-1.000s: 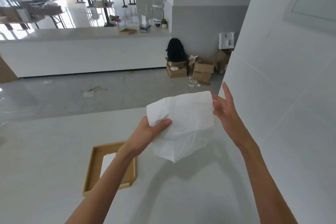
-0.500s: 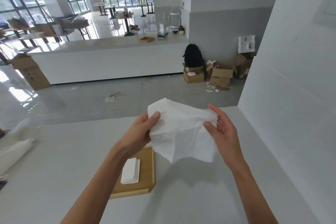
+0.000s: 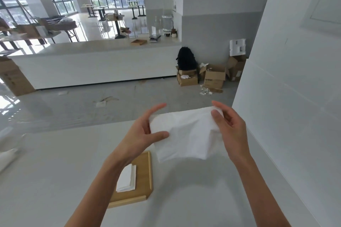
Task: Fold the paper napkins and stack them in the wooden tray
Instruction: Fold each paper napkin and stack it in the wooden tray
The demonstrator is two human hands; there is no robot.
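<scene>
A white paper napkin (image 3: 186, 134) hangs in the air above the white counter, stretched between both hands. My left hand (image 3: 142, 134) pinches its left edge between thumb and fingers. My right hand (image 3: 228, 127) grips its upper right corner. The napkin's lower part droops loose and creased. Below my left forearm lies the wooden tray (image 3: 145, 177), partly hidden by the arm. A small stack of folded white napkins (image 3: 128, 178) rests in the tray.
The white counter (image 3: 55, 171) spreads to the left and front. A white wall panel (image 3: 295, 116) rises close on the right. A white object (image 3: 7, 156) lies at the counter's left edge. Beyond the counter are grey floor, cardboard boxes (image 3: 214, 77) and another long counter.
The hands have spread the napkin wider and flatter between them. The view has swung so the tray and its folded stack show more fully under my left arm.
</scene>
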